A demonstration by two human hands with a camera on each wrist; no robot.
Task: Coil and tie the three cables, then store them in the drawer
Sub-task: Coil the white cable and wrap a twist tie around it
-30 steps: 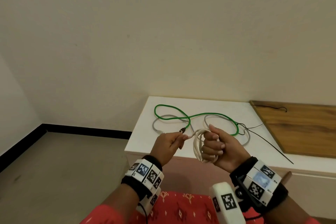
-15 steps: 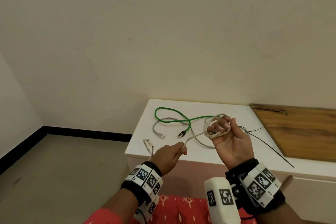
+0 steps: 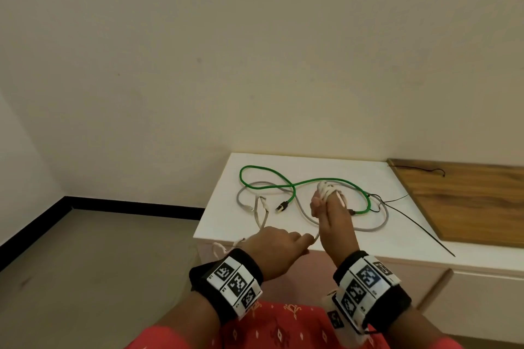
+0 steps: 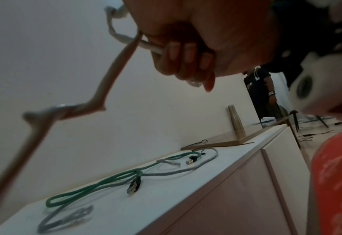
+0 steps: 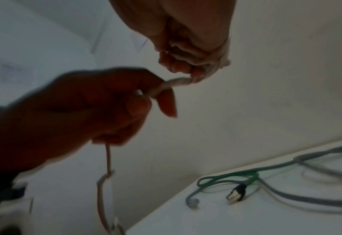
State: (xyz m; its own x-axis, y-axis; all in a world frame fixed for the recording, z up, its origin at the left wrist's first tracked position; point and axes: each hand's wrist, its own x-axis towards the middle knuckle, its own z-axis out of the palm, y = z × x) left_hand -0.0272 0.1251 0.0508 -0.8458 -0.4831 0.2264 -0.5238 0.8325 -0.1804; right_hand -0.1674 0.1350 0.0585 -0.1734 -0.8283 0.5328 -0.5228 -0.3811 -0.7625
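Observation:
A white cable [image 3: 326, 188] is wound in a small coil around the fingers of my right hand [image 3: 323, 201], held above the white cabinet top [image 3: 411, 244]. My left hand [image 3: 295, 241] grips the same cable [image 5: 170, 84] just short of the coil, near the front edge. Its loose tail [image 3: 261, 207] trails over the left front corner and hangs down [image 5: 103, 198]. A green cable [image 3: 312, 180] and a grey cable [image 3: 368, 228] lie loose and crossing on the top, also visible as the green cable [image 4: 105, 182] and the grey cable [image 4: 186, 170].
A thin black tie [image 3: 419, 224] lies slanting at the right of the cables. A wooden board [image 3: 467, 201] covers the top's right part, with a metal bottle [image 4: 236, 122] on it. Shut drawer fronts [image 3: 382, 272] face me. A person [image 4: 260, 92] stands far off.
My right hand has turned over and reached forward, winding more white cable onto its fingers. My left hand has drawn back to the front edge, and the tail now trails off the left corner.

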